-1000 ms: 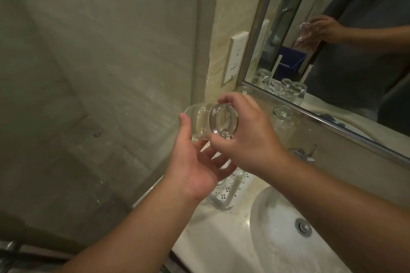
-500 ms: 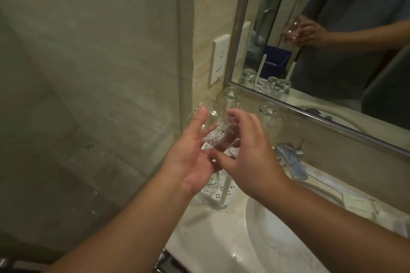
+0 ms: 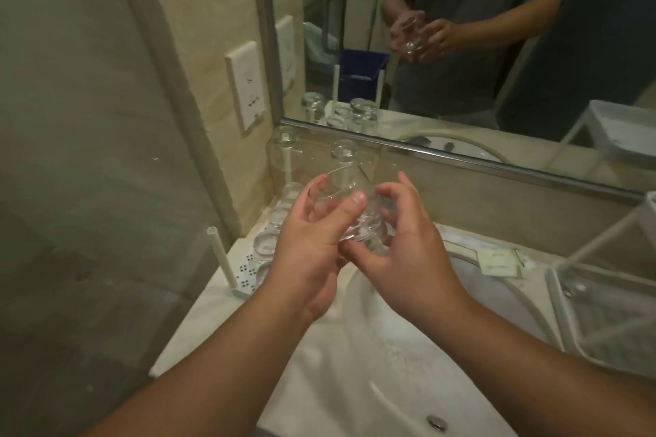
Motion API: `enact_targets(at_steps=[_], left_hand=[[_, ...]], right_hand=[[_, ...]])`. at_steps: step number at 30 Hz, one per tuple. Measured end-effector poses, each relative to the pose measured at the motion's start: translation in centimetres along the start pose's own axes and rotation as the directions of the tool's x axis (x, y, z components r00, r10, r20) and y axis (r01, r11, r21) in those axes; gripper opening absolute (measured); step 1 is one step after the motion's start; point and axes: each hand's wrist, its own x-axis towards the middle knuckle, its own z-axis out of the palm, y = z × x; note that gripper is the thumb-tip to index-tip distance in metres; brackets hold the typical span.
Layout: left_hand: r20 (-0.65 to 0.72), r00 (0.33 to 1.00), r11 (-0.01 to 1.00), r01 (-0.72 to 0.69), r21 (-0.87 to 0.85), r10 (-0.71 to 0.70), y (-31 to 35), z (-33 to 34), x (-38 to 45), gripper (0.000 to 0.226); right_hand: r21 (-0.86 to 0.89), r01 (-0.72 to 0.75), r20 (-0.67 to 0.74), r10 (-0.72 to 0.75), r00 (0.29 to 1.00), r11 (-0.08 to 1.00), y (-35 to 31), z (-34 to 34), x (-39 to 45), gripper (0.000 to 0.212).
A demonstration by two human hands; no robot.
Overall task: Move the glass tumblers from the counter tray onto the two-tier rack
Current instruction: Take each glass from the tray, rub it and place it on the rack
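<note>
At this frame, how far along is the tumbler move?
Done: nothing clearly; only part of the white rack at right shows, with no tumbler clearly on it. In hand: one tumbler tilted between left hand and right hand above the sink. Left: several glasses sit inverted on the peg tray at left.

A clear, colourless glass tumbler [image 3: 349,215] catches pale highlights above a white basin [image 3: 397,348] set in a cream, faintly veined bench [image 3: 213,309]. At left, a white rack [image 3: 245,275] shows a base patterned with clusters of small dark perforations, clear tumblers [image 3: 284,156] upended on its white posts. A white wall socket [image 3: 246,87] sits on beige tile. The mirror [image 3: 461,46], framed in brushed silver, reflects a grey shirt and a deep-blue bin. At right stands a white wire-frame tray [image 3: 603,312].
</note>
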Motion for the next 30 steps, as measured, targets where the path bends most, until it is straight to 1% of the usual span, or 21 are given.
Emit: enact_targets(at_steps=[3, 5, 7, 11, 16, 24, 27, 30], left_hand=[[0.017, 1.0, 0.997, 0.005, 0.072, -0.006, -1.9, 1.9, -0.1, 0.078], [0.055, 0.998, 0.991, -0.004, 0.136, -0.003, -3.5, 3.1, -0.1, 0.078], [0.09, 0.996, 0.981, -0.02, 0.195, 0.002, -5.1, 4.4, -0.1, 0.076], [0.127, 0.992, 0.958, -0.018, 0.285, -0.019, -8.2, 7.3, -0.1, 0.08], [0.176, 0.982, 0.933, 0.004, 0.359, -0.072, -12.0, 10.5, -0.5, 0.079], [0.228, 0.962, 0.897, 0.034, 0.441, -0.149, -17.5, 15.3, -1.8, 0.075], [0.246, 0.951, 0.888, 0.058, 0.456, -0.188, -19.5, 16.6, -2.3, 0.078], [0.263, 0.935, 0.864, 0.081, 0.497, -0.238, -21.4, 17.6, -2.9, 0.074]], right_hand=[[0.003, -0.088, -0.027, 0.088, 0.996, 0.996, 1.9, -1.9, -1.0, 0.059], [-0.014, -0.14, -0.046, 0.139, 0.989, 0.99, 3.2, -3.4, -1.8, 0.057], [-0.008, -0.175, -0.069, 0.174, 0.982, 0.985, 4.7, -4.8, -2.6, 0.059], [0.022, -0.222, -0.127, 0.223, 0.966, 0.975, 7.9, -7.6, -4.4, 0.061], [-0.009, -0.348, -0.16, 0.342, 0.926, 0.938, 11.0, -11.0, -6.7, 0.063], [0.031, -0.397, -0.235, 0.393, 0.889, 0.917, 15.0, -16.0, -10.7, 0.065], [0.057, -0.409, -0.222, 0.411, 0.884, 0.911, 16.4, -17.7, -12.0, 0.064], [0.088, -0.414, -0.175, 0.423, 0.889, 0.906, 17.8, -19.3, -13.2, 0.069]])
